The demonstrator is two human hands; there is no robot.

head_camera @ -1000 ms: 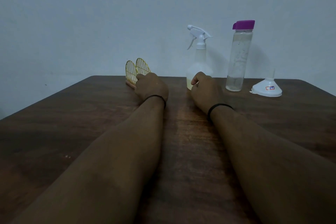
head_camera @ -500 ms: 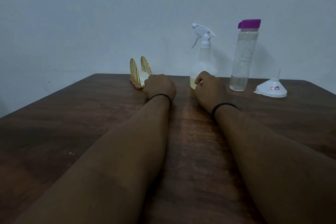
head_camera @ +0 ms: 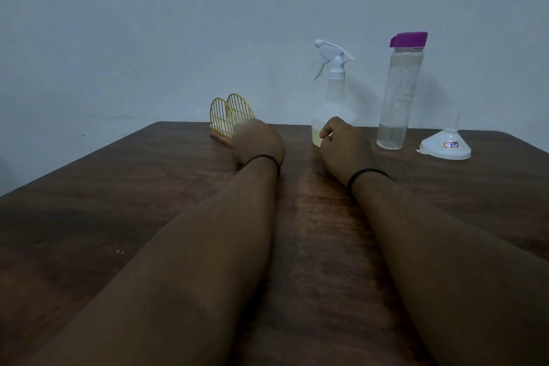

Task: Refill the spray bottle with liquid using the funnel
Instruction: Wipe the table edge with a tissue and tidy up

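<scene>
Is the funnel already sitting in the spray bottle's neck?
No, the funnel lies upside down on the table, while the spray bottle still wears its trigger head.

Glossy wood table [head_camera: 124,187], plastic funnel [head_camera: 445,147]
</scene>
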